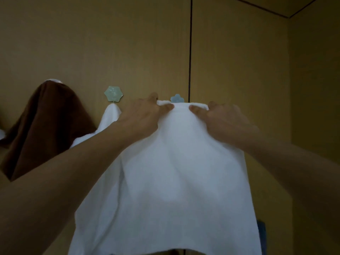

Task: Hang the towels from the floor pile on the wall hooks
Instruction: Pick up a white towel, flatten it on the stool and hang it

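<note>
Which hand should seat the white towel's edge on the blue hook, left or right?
Left, marginally. The left hand pinches the white towel nearest the blue hook; the right hand grips slightly farther away and can steady it.

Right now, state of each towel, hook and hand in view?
White towel: held up by its top edge at the blue hook, hanging down.
Blue hook: mostly hidden behind that edge; whether it has caught, cannot tell.
Green hook: second white towel hangs from it.
Brown towel: hung.
Left hand: pinches edge.
Right hand: pinches edge.

Bare wall (239, 61) right (towel (165, 172) centre)
</note>
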